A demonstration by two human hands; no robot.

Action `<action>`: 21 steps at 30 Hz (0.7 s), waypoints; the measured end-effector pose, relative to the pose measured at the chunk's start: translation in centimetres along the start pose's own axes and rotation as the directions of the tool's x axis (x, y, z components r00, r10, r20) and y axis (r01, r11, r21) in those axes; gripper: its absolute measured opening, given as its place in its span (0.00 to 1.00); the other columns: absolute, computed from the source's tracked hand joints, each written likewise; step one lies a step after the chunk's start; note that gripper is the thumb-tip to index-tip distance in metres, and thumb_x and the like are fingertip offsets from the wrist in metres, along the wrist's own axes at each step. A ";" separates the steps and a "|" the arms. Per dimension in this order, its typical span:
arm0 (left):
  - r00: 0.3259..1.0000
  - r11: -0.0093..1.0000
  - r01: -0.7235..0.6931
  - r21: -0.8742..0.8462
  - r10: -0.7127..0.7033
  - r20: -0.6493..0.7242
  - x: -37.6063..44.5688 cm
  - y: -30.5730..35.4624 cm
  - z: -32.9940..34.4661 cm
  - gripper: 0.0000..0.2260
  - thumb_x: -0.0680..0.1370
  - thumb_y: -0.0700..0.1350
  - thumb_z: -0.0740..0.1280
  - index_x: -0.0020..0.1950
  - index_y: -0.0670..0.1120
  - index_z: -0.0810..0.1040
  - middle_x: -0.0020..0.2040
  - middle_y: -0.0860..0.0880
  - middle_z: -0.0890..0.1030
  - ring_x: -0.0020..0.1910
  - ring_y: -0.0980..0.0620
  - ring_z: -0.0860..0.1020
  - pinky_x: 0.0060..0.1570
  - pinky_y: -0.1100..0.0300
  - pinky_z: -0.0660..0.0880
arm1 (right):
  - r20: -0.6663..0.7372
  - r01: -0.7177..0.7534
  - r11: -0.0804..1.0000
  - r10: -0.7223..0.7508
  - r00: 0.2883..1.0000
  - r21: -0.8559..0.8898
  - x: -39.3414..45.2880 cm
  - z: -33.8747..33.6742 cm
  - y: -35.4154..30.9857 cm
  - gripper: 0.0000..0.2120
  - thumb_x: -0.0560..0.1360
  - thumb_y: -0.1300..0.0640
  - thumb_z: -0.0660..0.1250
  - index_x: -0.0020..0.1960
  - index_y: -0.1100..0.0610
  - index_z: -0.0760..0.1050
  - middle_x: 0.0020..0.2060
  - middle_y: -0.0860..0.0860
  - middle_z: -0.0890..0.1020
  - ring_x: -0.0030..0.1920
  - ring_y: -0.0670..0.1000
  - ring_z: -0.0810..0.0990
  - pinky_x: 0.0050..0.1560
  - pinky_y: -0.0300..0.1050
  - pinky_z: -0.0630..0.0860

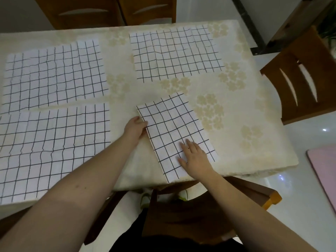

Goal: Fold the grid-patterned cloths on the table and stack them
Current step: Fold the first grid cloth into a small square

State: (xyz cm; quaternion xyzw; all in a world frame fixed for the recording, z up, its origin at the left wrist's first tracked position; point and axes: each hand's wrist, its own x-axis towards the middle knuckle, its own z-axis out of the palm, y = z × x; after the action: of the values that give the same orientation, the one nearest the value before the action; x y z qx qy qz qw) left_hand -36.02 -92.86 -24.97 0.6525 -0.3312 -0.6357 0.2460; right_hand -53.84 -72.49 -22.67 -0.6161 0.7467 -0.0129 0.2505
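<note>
A folded white cloth with a black grid lies slanted near the table's front edge. My left hand grips its left folded edge, fingers curled under that edge. My right hand rests flat on its lower part, fingers spread. Three more grid cloths lie spread out flat: one at the far left, one at the near left, one at the far right.
The table wears a cream cloth with a pale flower print. Wooden chairs stand at the far side, at the right and under me at the front. A pink mat lies on the floor at right.
</note>
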 end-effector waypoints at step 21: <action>0.705 0.483 -0.708 0.515 0.513 0.489 -10.8 -4.1 -2.0 0.11 0.71 0.35 0.73 0.47 0.52 0.82 0.49 0.70 0.78 0.52 0.74 0.73 0.54 0.78 0.66 | -0.233 -0.107 0.958 0.171 0.957 0.265 -0.5 1.3 2.6 0.24 0.76 0.52 0.54 0.65 0.62 0.75 0.62 0.59 0.79 0.64 0.59 0.76 0.66 0.56 0.72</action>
State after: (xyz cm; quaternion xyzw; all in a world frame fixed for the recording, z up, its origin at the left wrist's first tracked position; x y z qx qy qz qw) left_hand -33.23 -82.29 -20.70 0.4382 -0.7782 -0.4214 0.1573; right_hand -55.71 -71.05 -24.48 -0.5183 0.8067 -0.1677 0.2288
